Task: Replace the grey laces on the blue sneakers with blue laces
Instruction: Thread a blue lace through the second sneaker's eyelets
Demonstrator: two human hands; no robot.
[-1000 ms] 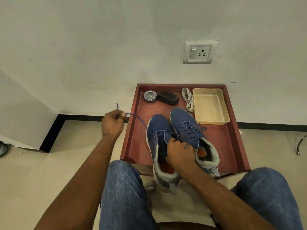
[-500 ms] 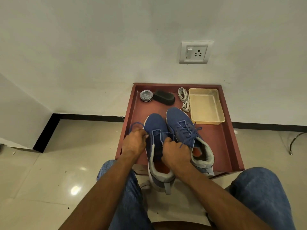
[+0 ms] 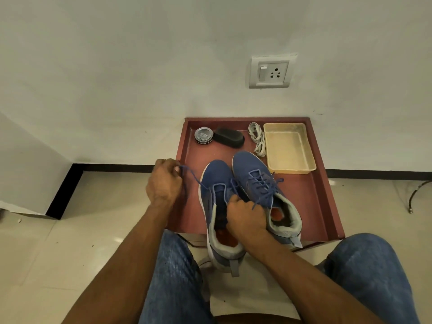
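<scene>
Drawn leftward again, left hand pinches the taut blue lace; right hand grips the left sneaker, perhaps its tongue.

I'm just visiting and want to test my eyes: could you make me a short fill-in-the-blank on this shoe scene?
1. The left hand pinches a ____ lace.
2. The right hand grips the ____ sneaker.
3. The grey laces lie beside the ____ tray.

Missing words: blue; left; yellow
</scene>
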